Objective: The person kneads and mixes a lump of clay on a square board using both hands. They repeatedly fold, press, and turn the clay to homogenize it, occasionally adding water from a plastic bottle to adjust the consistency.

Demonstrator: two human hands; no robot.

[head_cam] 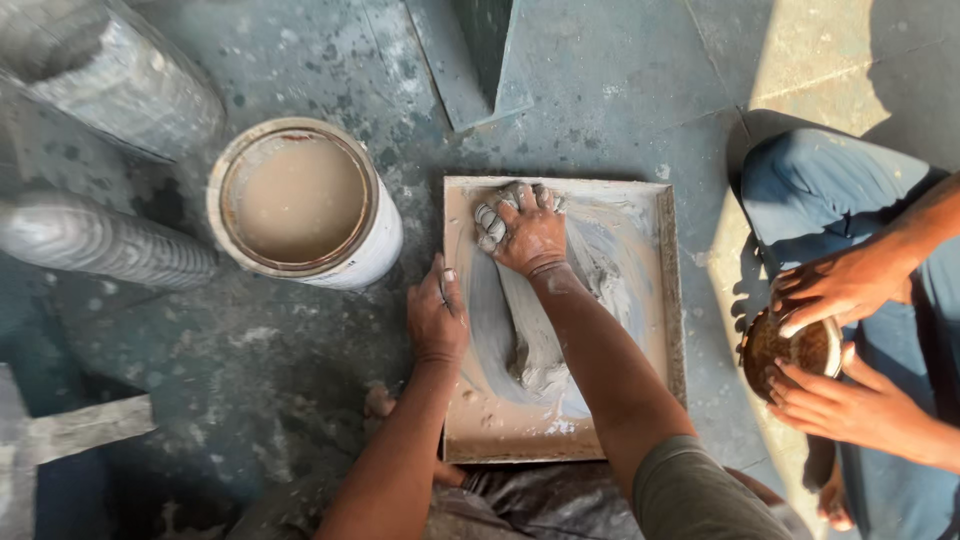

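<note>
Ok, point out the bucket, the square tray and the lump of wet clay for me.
bucket (385, 250), head view, white outer wall.
square tray (668, 290), head view, right rim.
wet clay (540, 370), head view, grey lump near the smear's lower end.

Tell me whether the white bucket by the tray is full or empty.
Nearly full: the white bucket stands upright, uncovered, with murky beige liquid close under its rim.

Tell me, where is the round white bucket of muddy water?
In the head view, the round white bucket stands on the grey floor, left of the square clay-smeared board, beside the left hand.
</note>
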